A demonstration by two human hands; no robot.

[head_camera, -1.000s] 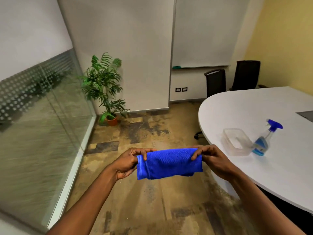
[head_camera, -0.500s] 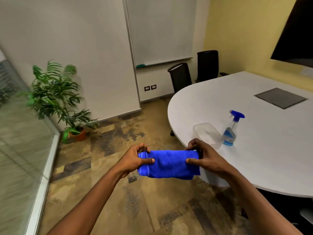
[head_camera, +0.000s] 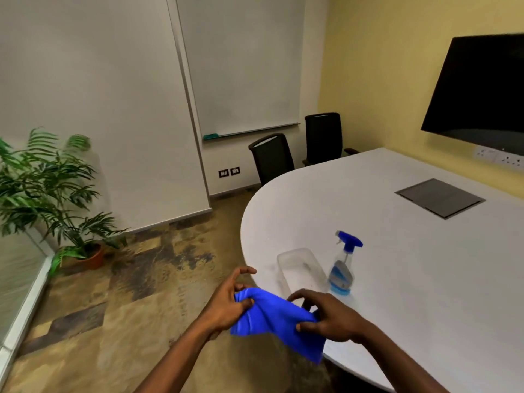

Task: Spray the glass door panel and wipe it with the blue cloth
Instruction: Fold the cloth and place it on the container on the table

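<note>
A folded blue cloth (head_camera: 276,321) hangs between both hands at the near edge of the white table (head_camera: 425,265). My left hand (head_camera: 226,303) pinches its left end with thumb and fingers. My right hand (head_camera: 330,317) grips its right end, and one corner droops below. A clear spray bottle (head_camera: 341,269) with a blue trigger head stands upright on the table, just beyond my right hand. The glass door panel (head_camera: 17,282) shows only as a sliver at the far left edge.
A clear plastic container (head_camera: 302,269) sits on the table beside the bottle. A potted palm (head_camera: 54,199) stands by the glass. Two black chairs (head_camera: 272,157) are at the table's far end. A dark screen (head_camera: 479,92) hangs on the yellow wall.
My view has swung right, away from the glass toward the table. Both hands carried the cloth right and lower, to the table edge, and the cloth now sags instead of being stretched flat.
</note>
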